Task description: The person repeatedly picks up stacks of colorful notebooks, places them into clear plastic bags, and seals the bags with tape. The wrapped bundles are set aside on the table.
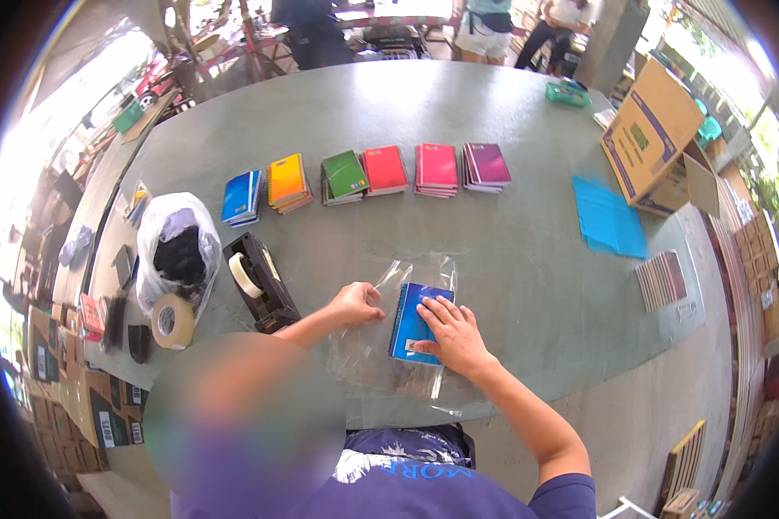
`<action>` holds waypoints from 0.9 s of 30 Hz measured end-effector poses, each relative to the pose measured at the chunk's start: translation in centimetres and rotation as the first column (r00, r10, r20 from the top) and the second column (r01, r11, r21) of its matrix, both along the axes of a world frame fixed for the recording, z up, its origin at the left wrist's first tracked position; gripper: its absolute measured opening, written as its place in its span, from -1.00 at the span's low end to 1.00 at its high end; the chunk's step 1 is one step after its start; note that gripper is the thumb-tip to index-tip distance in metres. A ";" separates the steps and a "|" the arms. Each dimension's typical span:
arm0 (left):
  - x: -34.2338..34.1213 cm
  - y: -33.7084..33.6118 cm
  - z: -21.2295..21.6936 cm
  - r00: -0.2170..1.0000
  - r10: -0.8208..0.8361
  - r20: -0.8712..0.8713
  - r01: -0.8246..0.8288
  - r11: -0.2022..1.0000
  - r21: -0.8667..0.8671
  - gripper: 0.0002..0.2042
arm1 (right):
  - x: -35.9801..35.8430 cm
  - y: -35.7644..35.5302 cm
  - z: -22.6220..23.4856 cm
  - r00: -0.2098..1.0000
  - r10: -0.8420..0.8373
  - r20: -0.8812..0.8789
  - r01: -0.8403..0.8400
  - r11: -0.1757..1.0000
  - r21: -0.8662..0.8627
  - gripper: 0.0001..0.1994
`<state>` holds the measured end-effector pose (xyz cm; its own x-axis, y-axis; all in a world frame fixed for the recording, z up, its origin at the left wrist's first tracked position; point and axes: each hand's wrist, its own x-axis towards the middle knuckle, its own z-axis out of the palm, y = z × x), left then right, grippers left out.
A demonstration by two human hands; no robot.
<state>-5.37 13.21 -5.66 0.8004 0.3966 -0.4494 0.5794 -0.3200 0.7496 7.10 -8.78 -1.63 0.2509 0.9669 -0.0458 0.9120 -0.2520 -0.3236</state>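
Note:
A blue spiral-bound notebook (404, 322) lies on a sheet of clear plastic (355, 352) near the front of the table. My right hand (455, 333) rests flat on the notebook's cover, fingers stretched out and pressing it. At the left part of the plastic, my left hand (357, 304) is closed, its curled fingers pinching the film. The plastic sticks out around the notebook on several sides and looks wrinkled. A black tape dispenser (273, 298) with a roll of tape stands left of my left hand.
Stacks of notebooks in several colours, such as a green stack (344, 176), line the table's middle. At left are a white plastic bag (179, 251) and a tape roll (172, 322). At right stand an open cardboard box (645, 143), a blue sheet (608, 216) and a notebook stack (661, 282).

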 end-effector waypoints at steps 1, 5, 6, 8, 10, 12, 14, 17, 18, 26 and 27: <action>-0.3 0.3 -1.9 0.984 0.161 0.072 -0.150 0.979 -0.140 -0.66 | -0.2 0.3 0.1 1.000 0.023 -0.015 -0.023 1.000 0.008 -0.33; -1.5 -5.0 3.5 0.977 0.195 -0.090 -0.208 0.961 -0.183 -0.74 | 1.4 0.0 0.2 0.998 0.060 -0.023 -0.061 0.998 -0.031 -0.39; -1.9 -5.6 4.0 0.989 0.145 -0.030 -0.147 0.986 -0.075 -0.74 | 2.0 0.2 0.2 0.995 0.087 -0.038 -0.089 0.995 -0.041 -0.36; -2.4 -6.9 5.4 0.998 0.018 0.055 -0.026 0.988 0.151 -0.71 | 2.7 0.3 0.2 0.989 0.130 -0.077 -0.135 0.989 -0.064 -0.31; -0.8 -7.8 4.1 0.983 -0.131 0.125 0.068 0.907 0.416 -0.72 | 2.8 0.0 0.2 0.987 0.122 -0.107 -0.126 0.992 -0.023 -0.20; 0.7 -9.4 3.7 0.975 -0.220 0.026 0.178 0.845 0.504 -0.76 | 2.4 0.2 -0.6 0.987 0.131 -0.089 -0.131 0.991 0.010 -0.11; 2.1 -10.6 4.0 0.869 -0.486 -0.088 0.436 0.671 0.600 -0.80 | 2.1 0.4 -2.5 0.994 0.103 -0.031 -0.102 0.994 0.029 -0.02; 3.2 -11.2 4.3 0.893 -0.413 -0.177 0.443 0.739 0.508 -0.80 | 2.4 0.3 -3.3 0.987 0.130 -0.096 -0.129 0.992 0.015 -0.01; 3.3 -11.3 4.4 0.892 -0.410 -0.189 0.448 0.747 0.492 -0.80 | 2.6 0.3 -3.5 0.985 0.146 -0.095 -0.144 0.989 0.034 -0.01; 3.7 -11.2 4.2 0.895 -0.379 -0.234 0.444 0.798 0.407 -0.75 | 6.8 7.9 -0.9 0.901 0.078 -0.428 -0.107 0.993 -0.044 -0.69; 3.7 -11.3 4.5 0.894 -0.370 -0.253 0.445 0.799 0.404 -0.75 | 6.2 8.3 -1.0 0.942 0.037 -0.333 -0.026 0.999 0.036 -0.75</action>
<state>-1.70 1.94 -1.14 0.8683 0.2339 -0.4374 0.4151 -0.8254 0.3826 13.29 -0.46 -2.66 0.1958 0.9763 -0.0916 0.7576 -0.2100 -0.6181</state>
